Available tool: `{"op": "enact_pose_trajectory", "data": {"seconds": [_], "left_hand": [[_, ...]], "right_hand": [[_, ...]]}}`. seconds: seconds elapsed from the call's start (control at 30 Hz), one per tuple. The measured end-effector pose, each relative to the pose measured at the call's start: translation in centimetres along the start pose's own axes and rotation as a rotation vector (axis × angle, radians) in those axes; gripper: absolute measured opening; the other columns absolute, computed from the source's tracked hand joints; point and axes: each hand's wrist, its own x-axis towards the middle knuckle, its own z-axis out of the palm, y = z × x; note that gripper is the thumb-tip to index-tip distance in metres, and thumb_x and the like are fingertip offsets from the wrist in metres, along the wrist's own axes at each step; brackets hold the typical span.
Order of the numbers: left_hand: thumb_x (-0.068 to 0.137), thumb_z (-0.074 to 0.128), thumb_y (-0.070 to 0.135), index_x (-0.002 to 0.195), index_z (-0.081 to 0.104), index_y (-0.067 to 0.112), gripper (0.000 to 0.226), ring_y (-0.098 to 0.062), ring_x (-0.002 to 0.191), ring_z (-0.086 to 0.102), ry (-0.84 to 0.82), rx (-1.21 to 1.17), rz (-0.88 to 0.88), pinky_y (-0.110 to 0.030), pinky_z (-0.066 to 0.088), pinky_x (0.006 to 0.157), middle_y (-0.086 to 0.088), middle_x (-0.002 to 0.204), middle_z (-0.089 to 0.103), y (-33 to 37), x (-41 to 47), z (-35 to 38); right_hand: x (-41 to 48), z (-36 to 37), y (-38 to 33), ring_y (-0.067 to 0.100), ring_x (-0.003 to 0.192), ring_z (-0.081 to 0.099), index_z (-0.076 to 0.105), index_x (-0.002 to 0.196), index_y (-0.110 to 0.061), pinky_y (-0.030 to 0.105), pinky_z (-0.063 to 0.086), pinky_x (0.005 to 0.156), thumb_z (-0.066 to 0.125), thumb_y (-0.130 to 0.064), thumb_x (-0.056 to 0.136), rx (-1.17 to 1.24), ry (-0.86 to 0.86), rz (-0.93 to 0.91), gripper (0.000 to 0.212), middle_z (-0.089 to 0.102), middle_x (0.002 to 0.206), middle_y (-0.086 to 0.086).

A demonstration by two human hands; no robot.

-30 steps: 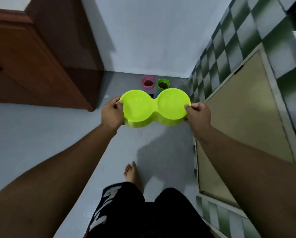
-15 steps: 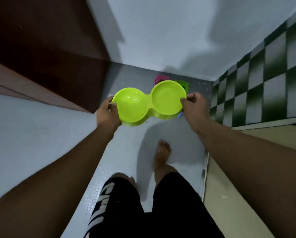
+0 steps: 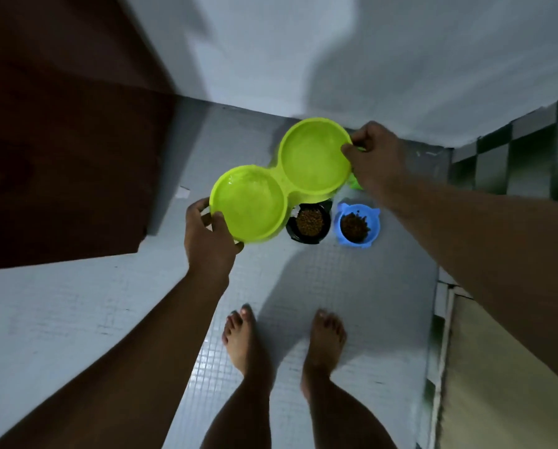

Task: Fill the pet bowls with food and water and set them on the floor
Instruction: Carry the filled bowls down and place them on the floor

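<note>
Both hands are holding the lime double bowl (image 3: 280,183) above the floor (image 3: 303,286). The left hand (image 3: 208,244) is pinching its near rim, the right hand (image 3: 376,157) its far rim. It possibly holds water. Just beyond the left fingertips, a black bowl (image 3: 309,222) and a blue bowl (image 3: 357,224) of kibble are sitting.

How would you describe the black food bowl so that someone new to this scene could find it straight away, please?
Start at the lime-green double bowl held in both hands above the grey tiled floor. Just below its right-hand basin, two small bowls of brown kibble sit side by side. The black bowl is the left one, partly tucked under the double bowl; its neighbour, the blue bowl, has small ears.
</note>
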Motion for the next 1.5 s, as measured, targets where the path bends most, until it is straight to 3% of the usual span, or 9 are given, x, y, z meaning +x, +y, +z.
{"op": "enact_pose_trajectory", "data": {"seconds": [0.2, 0.73, 0.87, 0.97, 1.07, 1.13, 1.23, 1.33, 1.5], "left_hand": [[0.106, 0.05, 0.013, 0.123, 0.051, 0.028, 0.023, -0.031, 0.116, 0.058, 0.034, -0.073, -0.121, -0.052, 0.063, 0.073, -0.001, 0.122, 0.05, -6.5, 8.8, 4.5], [0.102, 0.048, 0.0, 0.121, 0.046, 0.022, 0.03, -0.031, 0.11, 0.059, 0.167, -0.303, -0.344, -0.052, 0.063, 0.075, 0.005, 0.105, 0.051, -18.0, 17.9, 12.6], [0.101, 0.049, 0.0, 0.131, 0.044, 0.02, 0.036, -0.021, 0.101, 0.061, 0.185, -0.304, -0.375, -0.043, 0.061, 0.071, 0.004, 0.105, 0.051, -19.9, 17.9, 13.4], [0.099, 0.053, -0.001, 0.132, 0.043, 0.021, 0.041, -0.013, 0.091, 0.061, 0.191, -0.313, -0.386, -0.04, 0.061, 0.072, 0.006, 0.105, 0.052, -20.9, 18.0, 13.7], [0.094, 0.06, 0.003, 0.128, 0.044, 0.023, 0.042, -0.013, 0.085, 0.064, 0.19, -0.285, -0.4, -0.039, 0.06, 0.075, 0.001, 0.107, 0.059, -21.7, 17.8, 14.1], [0.09, 0.063, 0.008, 0.125, 0.044, 0.026, 0.043, -0.018, 0.092, 0.065, 0.188, -0.271, -0.417, -0.045, 0.061, 0.084, -0.001, 0.111, 0.06, -22.0, 17.8, 14.3], [0.087, 0.067, 0.014, 0.123, 0.043, 0.028, 0.046, -0.027, 0.099, 0.066, 0.17, -0.232, -0.443, -0.049, 0.061, 0.088, -0.007, 0.116, 0.06, -22.1, 17.9, 14.2], [0.082, 0.07, 0.02, 0.12, 0.04, 0.03, 0.049, -0.029, 0.087, 0.064, 0.118, -0.167, -0.444, -0.037, 0.055, 0.069, -0.018, 0.119, 0.063, -21.8, 18.3, 13.7], [0.087, 0.072, 0.02, 0.141, 0.039, 0.018, 0.063, -0.027, 0.09, 0.057, 0.072, 0.016, -0.391, -0.028, 0.042, 0.066, -0.019, 0.133, 0.056, -19.2, 18.4, 12.5]], "right_hand": [[9.3, 9.1, 6.4, 0.014, 0.077, 0.057, 0.066, 0.091, -0.009, 0.025, 0.04, 0.066, 0.069, -0.013, 0.081, -0.131, -0.018, -0.061, 0.012, 0.062, 0.081, 0.002], [20.5, 23.8, 13.6, 0.016, 0.085, 0.054, 0.066, 0.095, -0.004, 0.033, 0.05, 0.078, 0.056, -0.016, 0.069, -0.227, -0.166, -0.08, 0.031, 0.058, 0.084, 0.006], [-8.1, 22.7, 32.3, 0.049, 0.085, 0.066, 0.048, 0.105, -0.022, 0.067, 0.046, 0.086, 0.055, -0.031, 0.08, -0.335, 0.031, 0.145, 0.028, 0.063, 0.082, 0.038], [-22.2, 23.5, 45.3, 0.041, 0.071, 0.061, 0.057, 0.107, -0.017, 0.05, 0.046, 0.068, 0.067, -0.015, 0.079, -0.665, 0.064, 0.144, 0.029, 0.061, 0.082, 0.028], [-19.3, 21.0, 44.7, 0.039, 0.066, 0.06, 0.057, 0.103, -0.012, 0.048, 0.044, 0.064, 0.065, -0.014, 0.083, -0.94, 0.051, 0.008, 0.022, 0.059, 0.077, 0.026], [-20.4, 21.2, 45.1, 0.039, 0.064, 0.061, 0.055, 0.107, -0.014, 0.047, 0.045, 0.064, 0.064, -0.012, 0.082, -0.661, -0.054, -0.043, 0.026, 0.06, 0.075, 0.027], [-1.8, 23.2, 31.4, 0.028, 0.058, 0.066, 0.047, 0.104, -0.022, 0.029, 0.051, 0.056, 0.051, -0.008, 0.078, -0.742, -0.103, -0.356, 0.03, 0.063, 0.068, 0.011], [20.5, 27.2, 13.8, 0.019, 0.102, 0.064, 0.056, 0.115, -0.017, 0.026, 0.05, 0.087, 0.053, -0.012, 0.084, -0.568, -0.287, -0.23, 0.032, 0.064, 0.104, 0.006], [17.8, 25.1, 15.2, 0.021, 0.128, 0.049, 0.046, 0.142, -0.015, 0.016, 0.031, 0.085, 0.058, -0.02, 0.091, -0.469, -0.299, -0.258, 0.052, 0.052, 0.141, 0.007]]}}
